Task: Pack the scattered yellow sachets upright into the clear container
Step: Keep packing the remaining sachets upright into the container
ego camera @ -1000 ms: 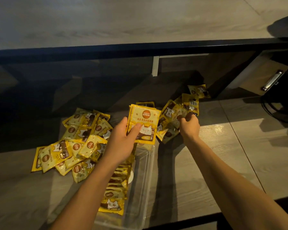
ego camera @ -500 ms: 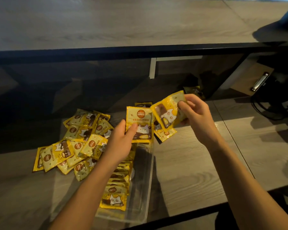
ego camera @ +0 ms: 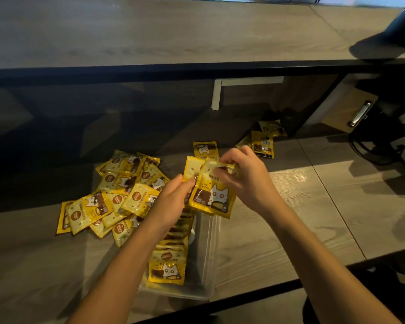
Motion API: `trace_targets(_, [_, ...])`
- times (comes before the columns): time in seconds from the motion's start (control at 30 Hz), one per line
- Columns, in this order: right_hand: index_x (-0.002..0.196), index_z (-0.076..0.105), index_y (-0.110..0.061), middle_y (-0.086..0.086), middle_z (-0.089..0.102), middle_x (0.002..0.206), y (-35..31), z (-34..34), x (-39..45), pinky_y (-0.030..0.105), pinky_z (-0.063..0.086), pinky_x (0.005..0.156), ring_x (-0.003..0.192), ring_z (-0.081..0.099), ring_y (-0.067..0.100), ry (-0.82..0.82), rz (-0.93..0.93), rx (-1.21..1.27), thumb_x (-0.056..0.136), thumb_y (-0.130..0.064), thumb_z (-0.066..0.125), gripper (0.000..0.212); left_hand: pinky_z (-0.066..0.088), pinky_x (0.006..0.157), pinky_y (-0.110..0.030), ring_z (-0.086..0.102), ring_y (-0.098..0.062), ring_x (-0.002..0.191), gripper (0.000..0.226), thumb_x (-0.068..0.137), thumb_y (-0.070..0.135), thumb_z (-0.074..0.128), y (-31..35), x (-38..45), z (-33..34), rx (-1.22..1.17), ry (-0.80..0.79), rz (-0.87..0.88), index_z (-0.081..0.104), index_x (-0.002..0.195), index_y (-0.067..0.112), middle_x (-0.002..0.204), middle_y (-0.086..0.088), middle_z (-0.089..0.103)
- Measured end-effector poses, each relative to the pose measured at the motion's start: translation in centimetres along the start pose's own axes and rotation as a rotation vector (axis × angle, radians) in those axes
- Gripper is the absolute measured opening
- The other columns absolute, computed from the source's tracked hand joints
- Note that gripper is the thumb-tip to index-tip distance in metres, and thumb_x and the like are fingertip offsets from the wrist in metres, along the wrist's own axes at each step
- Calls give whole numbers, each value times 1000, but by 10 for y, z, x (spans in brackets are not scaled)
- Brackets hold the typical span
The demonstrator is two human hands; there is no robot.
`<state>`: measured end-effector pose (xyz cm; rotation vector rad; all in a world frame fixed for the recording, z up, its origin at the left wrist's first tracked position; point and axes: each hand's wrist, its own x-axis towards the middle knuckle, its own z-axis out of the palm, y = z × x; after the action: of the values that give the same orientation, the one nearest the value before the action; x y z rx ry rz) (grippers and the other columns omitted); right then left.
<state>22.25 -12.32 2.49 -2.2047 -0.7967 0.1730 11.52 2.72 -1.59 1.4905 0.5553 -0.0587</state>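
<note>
Your right hand (ego camera: 248,181) pinches a glossy yellow cat-print sachet (ego camera: 212,195) by its top, long axis vertical, directly above the clear plastic container (ego camera: 208,258); left hand (ego camera: 171,202) fingers clamp the sachet behind

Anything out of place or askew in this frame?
Mostly expected clutter. A few sachets lie apart at the far right near the dark cabinet edge, away from the main pile left of the container. Nothing looks torn or spilled.

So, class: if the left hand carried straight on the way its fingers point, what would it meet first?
The left hand points up and right at the held sachets, which its fingertips already seem to touch; depth is unclear.
</note>
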Motion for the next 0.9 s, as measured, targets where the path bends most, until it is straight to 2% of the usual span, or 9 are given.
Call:
trace_targets(0.07, [95, 56, -27, -5, 48, 115, 0, 9, -7, 27, 54, 78, 100, 54, 11, -6, 37, 38, 89, -31, 68, 14, 42, 67, 0, 48, 34, 66, 48, 103, 39, 47, 0, -3, 0, 66, 9, -36, 66, 67, 65, 66, 53, 54])
trace_targets(0.17, [90, 54, -21, 0, 61, 97, 4, 17, -18, 28, 53, 68, 88, 62, 12, -60, 93, 205, 92, -27, 66, 13, 46, 85, -16, 58, 24, 89, 21, 100, 48, 48, -5, -2, -1, 69, 49, -54, 68, 101, 46, 90, 41, 66])
trace_targets(0.3, [92, 56, -15, 2, 62, 91, 9, 21, -30, 17, 48, 57, 78, 63, 7, -103, 155, 406, 90, -19, 69, 14, 34, 115, -41, 44, -13, 135, 64, 95, 69, 33, -9, -6, 0, 253, 31, -71, 45, 146, 34, 145, 12, 50])
trace_targets(0.37, [100, 57, -21, 1, 61, 98, 12, 21, -34, 19, 52, 61, 86, 65, 13, -101, 170, 429, 89, -17, 70, 17, 37, 112, -43, 44, -17, 137, 65, 94, 72, 31, -11, -7, 3, 354, -12, -16, 42, 147, 35, 147, 9, 49])
trace_targets(0.47, [119, 58, -30, -4, 61, 107, 16, 21, -39, 23, 57, 68, 95, 66, 12, -83, 216, 410, 90, -20, 69, 32, 51, 93, -37, 58, -17, 119, 47, 97, 63, 39, -10, -7, 9, 444, -64, 97, 50, 132, 33, 124, 7, 64])
trace_targets(0.6, [126, 60, -24, -10, 63, 112, 22, 23, -44, 26, 59, 79, 104, 64, 10, -29, 273, 399, 92, -20, 66, 35, 53, 96, -43, 59, -17, 118, 46, 98, 53, 49, -11, -6, 12, 459, -33, 176, 47, 141, 36, 124, 7, 64])
trace_targets(0.7, [122, 61, -19, -3, 64, 111, 25, 22, -46, 31, 58, 82, 102, 64, 12, -2, 275, 355, 92, -20, 65, 30, 50, 96, -27, 55, -7, 121, 53, 93, 49, 60, -14, -7, 7, 479, -13, 222, 46, 143, 37, 130, 13, 60])
trace_targets(0.8, [112, 61, -24, -10, 63, 104, 25, 21, -45, 22, 55, 76, 97, 63, 5, -15, 220, 310, 91, -21, 67, 22, 46, 87, -11, 57, 4, 112, 57, 87, 46, 69, -15, -7, 1, 507, -36, 261, 51, 140, 36, 121, 23, 61])
trace_targets(0.9, [103, 55, -32, -22, 57, 97, 22, 21, -41, 9, 50, 71, 93, 58, -7, -51, 116, 182, 91, -17, 67, 22, 54, 91, -27, 60, -2, 110, 51, 88, 42, 69, -14, -3, -4, 523, -6, 249, 57, 137, 31, 120, 15, 65])
